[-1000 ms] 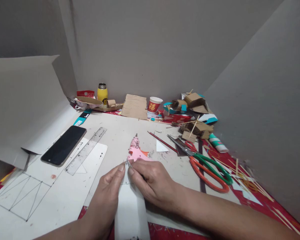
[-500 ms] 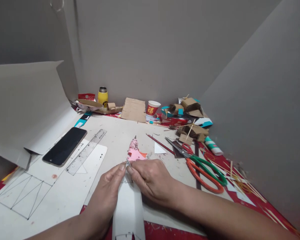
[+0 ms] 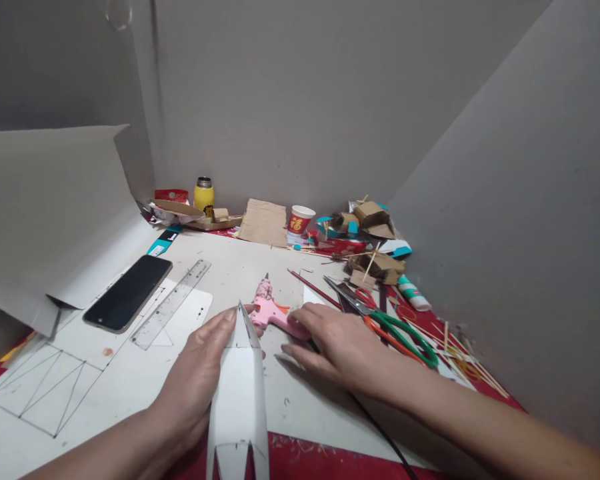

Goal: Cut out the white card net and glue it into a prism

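Note:
My left hand (image 3: 200, 363) is closed round the side of a folded white paper model (image 3: 240, 393), long and boxy, with pencil lines and a pointed top end. Its lower end, split into points, runs off the bottom of the view. My right hand (image 3: 335, 343) is over the handle end of a pink hot glue gun (image 3: 267, 310), which lies on the board with its nozzle pointing away. The fingers reach the handle while the thumb stays apart below it, so the hand looks open. A black cord (image 3: 375, 420) runs from beneath this hand towards the bottom edge.
Left lie a phone (image 3: 129, 292), a clear ruler (image 3: 173, 303) and a sheet with drawn lines (image 3: 45, 387). Right are green-and-orange scissors (image 3: 405, 330), a pencil (image 3: 315, 289), a glue tube (image 3: 414, 293) and thin sticks. Behind stand a paper cup (image 3: 300, 220), yellow bottle (image 3: 204, 197) and cardboard pieces (image 3: 373, 217).
My right hand has let go of the paper model's tip and moved right to the glue gun's handle. My left hand has shifted slightly left with the model.

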A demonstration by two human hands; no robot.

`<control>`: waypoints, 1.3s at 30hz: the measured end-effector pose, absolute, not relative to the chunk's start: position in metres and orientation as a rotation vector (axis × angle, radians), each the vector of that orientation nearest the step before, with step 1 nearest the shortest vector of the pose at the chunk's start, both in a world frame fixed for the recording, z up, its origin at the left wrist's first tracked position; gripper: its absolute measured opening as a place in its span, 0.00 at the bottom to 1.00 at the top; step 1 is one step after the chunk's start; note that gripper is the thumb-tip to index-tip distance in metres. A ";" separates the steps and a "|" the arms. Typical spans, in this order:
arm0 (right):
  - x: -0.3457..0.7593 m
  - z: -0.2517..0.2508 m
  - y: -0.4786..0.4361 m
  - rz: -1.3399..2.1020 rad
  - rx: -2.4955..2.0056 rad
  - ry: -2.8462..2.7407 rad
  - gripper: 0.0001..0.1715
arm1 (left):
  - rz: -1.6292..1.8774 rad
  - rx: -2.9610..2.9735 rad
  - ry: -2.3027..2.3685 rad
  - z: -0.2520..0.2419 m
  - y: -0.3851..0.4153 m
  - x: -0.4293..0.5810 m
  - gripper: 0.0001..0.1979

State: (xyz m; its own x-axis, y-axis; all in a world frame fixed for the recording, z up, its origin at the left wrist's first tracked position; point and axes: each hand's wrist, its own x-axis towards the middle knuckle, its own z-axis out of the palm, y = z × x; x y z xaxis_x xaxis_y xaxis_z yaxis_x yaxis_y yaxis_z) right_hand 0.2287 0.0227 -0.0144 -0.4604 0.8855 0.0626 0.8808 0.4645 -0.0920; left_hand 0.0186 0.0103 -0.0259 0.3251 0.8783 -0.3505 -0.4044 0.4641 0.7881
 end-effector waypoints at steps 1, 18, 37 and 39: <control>0.230 -0.016 0.021 0.049 -1.579 -2.616 0.12 | 0.927 0.635 0.864 -0.025 0.011 0.018 0.20; 0.243 -0.052 0.042 0.004 -1.439 -2.408 0.27 | 0.917 0.565 0.825 -0.032 0.015 0.016 0.19; 0.210 0.010 -0.005 0.338 -0.892 -2.411 0.03 | 0.984 0.568 0.763 -0.032 0.016 0.017 0.17; 0.207 0.009 -0.006 0.359 -0.913 -2.442 0.03 | 0.986 0.573 0.756 -0.032 0.016 0.017 0.18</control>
